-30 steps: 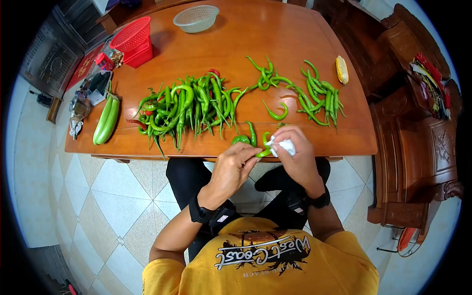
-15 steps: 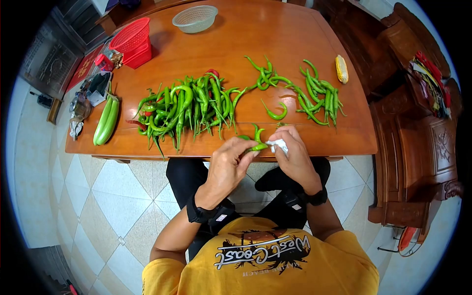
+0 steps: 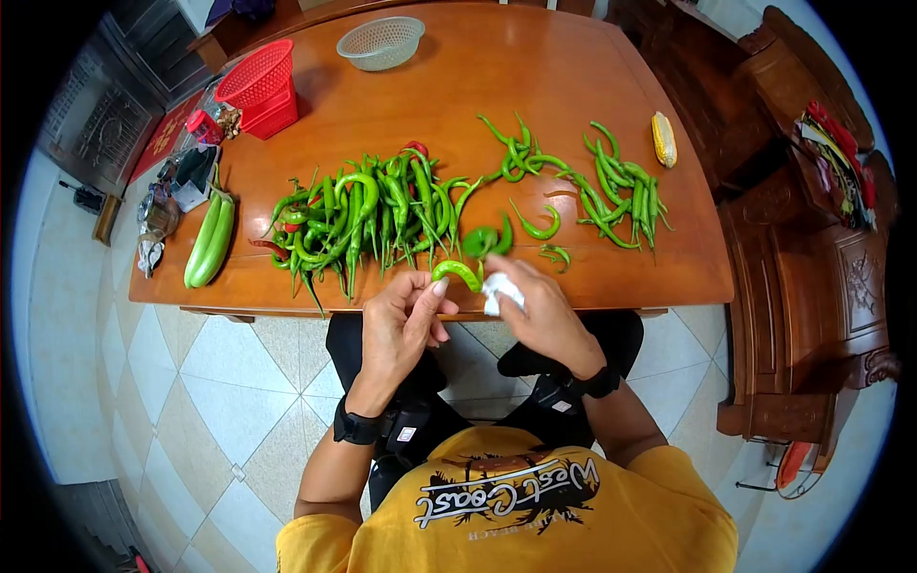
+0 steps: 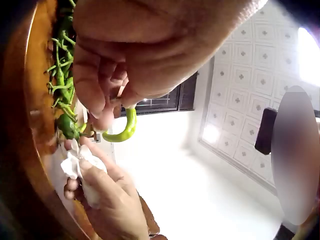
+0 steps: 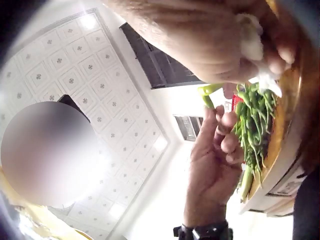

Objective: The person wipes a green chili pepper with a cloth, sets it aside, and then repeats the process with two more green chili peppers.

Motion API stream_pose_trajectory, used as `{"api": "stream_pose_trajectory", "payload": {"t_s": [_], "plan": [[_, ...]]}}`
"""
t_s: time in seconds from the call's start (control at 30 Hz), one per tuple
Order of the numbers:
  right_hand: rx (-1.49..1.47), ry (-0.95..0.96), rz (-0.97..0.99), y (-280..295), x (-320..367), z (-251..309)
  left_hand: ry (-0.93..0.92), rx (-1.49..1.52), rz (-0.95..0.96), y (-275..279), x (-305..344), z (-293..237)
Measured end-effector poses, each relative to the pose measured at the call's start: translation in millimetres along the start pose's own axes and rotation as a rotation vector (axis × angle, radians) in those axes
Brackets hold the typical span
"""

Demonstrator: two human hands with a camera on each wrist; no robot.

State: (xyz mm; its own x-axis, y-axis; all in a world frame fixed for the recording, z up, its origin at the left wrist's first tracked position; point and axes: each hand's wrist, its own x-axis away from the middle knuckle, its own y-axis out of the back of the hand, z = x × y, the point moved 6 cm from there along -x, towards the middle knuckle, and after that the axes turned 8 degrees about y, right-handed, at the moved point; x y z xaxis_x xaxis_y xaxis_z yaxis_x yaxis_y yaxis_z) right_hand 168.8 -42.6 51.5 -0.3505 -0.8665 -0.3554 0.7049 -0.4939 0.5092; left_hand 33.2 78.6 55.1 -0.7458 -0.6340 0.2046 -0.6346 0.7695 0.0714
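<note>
My left hand pinches one end of a curved light-green pepper between thumb and fingers, just over the table's near edge. Close on its right, my right hand grips a crumpled white cloth or tissue. In the left wrist view the pepper hangs curved from the left fingertips, and the white wad lies in the right hand's curled fingers. Just beyond the hands, a round dark-green pepper lies on the table. Whether the right fingertips touch the held pepper, I cannot tell.
A big pile of green peppers lies left of centre, with pale green eggplants farther left. Smaller groups of peppers and a corn cob lie on the right. A red basket and a pale basket stand at the back.
My left hand has moved left with a curved pepper in its fingertips, and my right hand has also shifted left with the white wad. A small curved pepper now lies right of the hands.
</note>
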Motion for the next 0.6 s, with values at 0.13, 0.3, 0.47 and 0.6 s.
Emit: {"api": "stream_pose_trajectory", "payload": {"t_s": [0.13, 0.3, 0.47, 0.6], "plan": [[0.211, 0.062, -0.172, 16.5, 0.8, -6.3, 0.123, 0.053, 0.103, -2.6, -3.8, 13.2], [0.066, -0.157, -0.176, 23.4, 7.9, -14.5, 0.245, 0.088, 0.253, -22.6, -11.7, 39.4], [0.021, 0.063, -0.144, 7.5, 5.7, 3.8, 0.343, 0.067, 0.307, -43.2, -17.7, 56.1], [0.146, 0.113, -0.125, 3.2, 6.5, -2.3, 0.373, 0.080, 0.299, -44.1, -20.0, 59.0]]}}
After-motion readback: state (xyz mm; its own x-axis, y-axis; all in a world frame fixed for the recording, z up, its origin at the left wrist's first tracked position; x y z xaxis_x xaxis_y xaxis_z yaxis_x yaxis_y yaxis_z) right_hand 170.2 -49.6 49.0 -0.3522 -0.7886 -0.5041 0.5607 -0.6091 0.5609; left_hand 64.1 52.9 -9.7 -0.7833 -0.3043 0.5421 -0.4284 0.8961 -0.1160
